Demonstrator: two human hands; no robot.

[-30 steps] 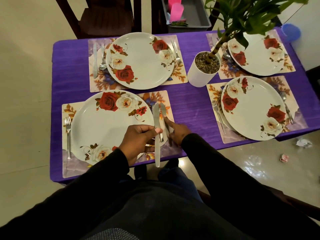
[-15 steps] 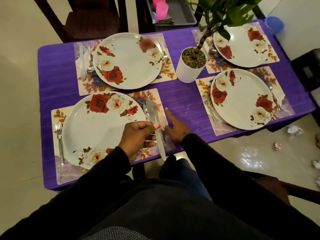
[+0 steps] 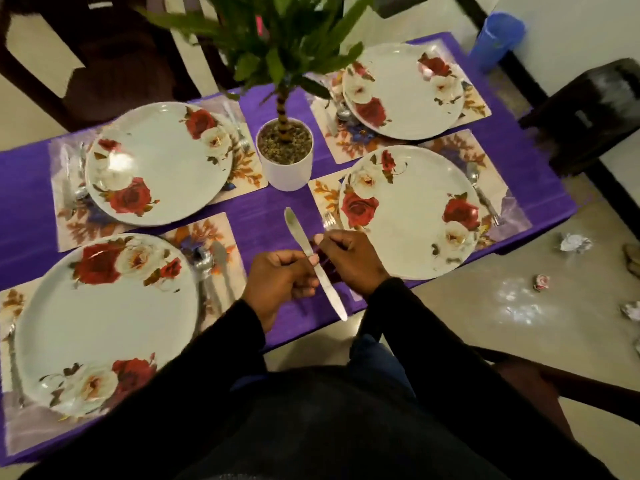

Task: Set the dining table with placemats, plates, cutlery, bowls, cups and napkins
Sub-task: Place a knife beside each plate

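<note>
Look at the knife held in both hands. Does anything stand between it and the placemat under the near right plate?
Nothing visible does. The knife, pinched by the left hand and right hand, hangs over bare purple tablecloth. The placemat begins just to its right, where a fork already lies beside the plate.

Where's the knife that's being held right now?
In the head view the knife is centre frame, gripped by both hands, left and right, above the purple table between the two near plates.
</note>
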